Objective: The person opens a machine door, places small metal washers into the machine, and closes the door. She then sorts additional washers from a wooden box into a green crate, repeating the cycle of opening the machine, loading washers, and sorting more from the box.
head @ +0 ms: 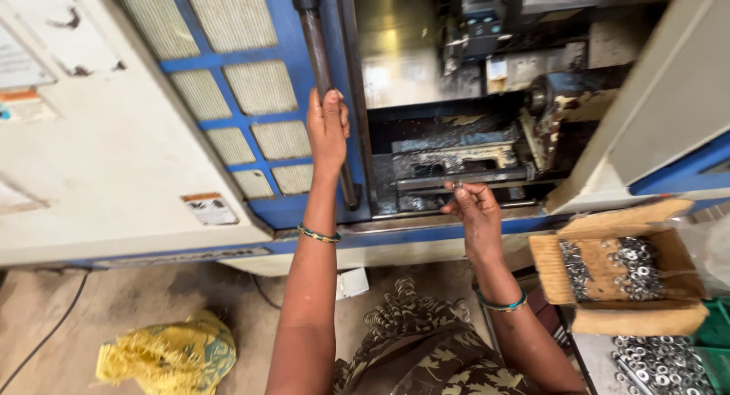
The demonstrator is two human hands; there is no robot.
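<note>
Your left hand (327, 125) is wrapped around the long dark metal door handle (325, 83) at twelve o'clock, door slid open, while your right hand (473, 212) pinches a small metal ring (458, 185) at the machine's mouth, cardboard box of silver washers (623, 269) waiting at three o'clock.

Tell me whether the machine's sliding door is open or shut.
Open. The left hand grips the door handle, and the blue sliding door sits aside, exposing the machine interior.
</note>
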